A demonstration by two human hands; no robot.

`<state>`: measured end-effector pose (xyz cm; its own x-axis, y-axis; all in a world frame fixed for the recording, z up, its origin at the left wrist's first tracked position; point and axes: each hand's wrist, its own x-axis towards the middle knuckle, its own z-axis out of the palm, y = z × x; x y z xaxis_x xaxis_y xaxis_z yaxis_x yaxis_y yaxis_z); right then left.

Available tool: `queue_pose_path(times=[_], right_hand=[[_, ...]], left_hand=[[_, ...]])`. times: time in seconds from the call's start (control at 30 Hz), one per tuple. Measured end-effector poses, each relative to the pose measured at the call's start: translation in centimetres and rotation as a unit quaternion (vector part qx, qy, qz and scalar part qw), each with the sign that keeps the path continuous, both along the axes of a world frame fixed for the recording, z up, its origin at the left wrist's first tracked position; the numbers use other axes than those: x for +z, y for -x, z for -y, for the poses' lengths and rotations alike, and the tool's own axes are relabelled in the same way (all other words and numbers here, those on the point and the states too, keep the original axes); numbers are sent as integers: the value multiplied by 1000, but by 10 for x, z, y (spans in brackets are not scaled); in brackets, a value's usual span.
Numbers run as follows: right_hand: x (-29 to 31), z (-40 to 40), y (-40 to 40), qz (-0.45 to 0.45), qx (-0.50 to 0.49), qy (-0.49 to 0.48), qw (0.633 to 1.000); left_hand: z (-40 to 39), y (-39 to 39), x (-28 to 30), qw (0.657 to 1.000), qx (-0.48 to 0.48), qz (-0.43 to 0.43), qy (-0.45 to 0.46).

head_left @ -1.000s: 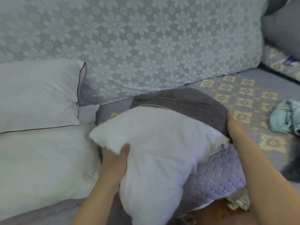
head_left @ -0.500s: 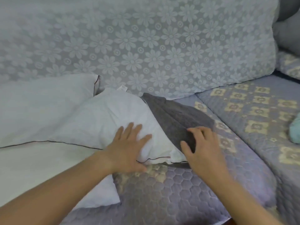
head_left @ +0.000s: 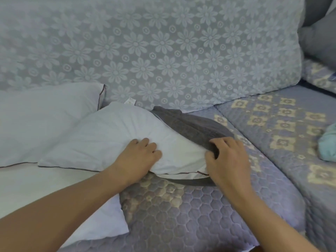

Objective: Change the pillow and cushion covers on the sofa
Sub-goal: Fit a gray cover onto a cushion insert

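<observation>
Mostly bare, the white pillow (head_left: 118,139) lies mid-frame, its long axis running left to right, the grey cover (head_left: 190,128) bunched over its right end. My right hand (head_left: 227,157) pinches that cover; my left hand (head_left: 140,155) presses curled into the pillow.

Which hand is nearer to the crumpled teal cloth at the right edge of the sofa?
Right. The right hand grips the grey cover, on the side toward the teal cloth; the left hand rests on the white pillow, farther away.
</observation>
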<state>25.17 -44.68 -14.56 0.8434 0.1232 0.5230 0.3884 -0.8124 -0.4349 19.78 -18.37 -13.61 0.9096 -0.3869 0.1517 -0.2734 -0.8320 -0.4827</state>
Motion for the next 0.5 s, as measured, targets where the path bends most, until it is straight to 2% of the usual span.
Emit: queue_pose_path(times=[0.1,0.17,0.23,0.27,0.33,0.43,0.5], right_hand=[[19,20,-19,24,-28,-14,999],[26,29,-24,19,-3,-20,1000],[23,19,-11,-20,66,-25,997],[17,9,-2,-33,88,2,996],[2,-7,7,-32,104,79,991],[-6,-14,-1,-24,72,119,990],[-4,-14,-5,-14,50,117,992]], left_hand=[[-9,6,9,998,-25,-58,1],[-7,11,14,995,12,-98,9],[0,7,18,987,93,-122,56],[4,1,18,982,129,-110,80],[16,-6,24,988,93,-75,95],[22,-4,14,999,44,7,15],[26,8,-6,999,32,15,-1]])
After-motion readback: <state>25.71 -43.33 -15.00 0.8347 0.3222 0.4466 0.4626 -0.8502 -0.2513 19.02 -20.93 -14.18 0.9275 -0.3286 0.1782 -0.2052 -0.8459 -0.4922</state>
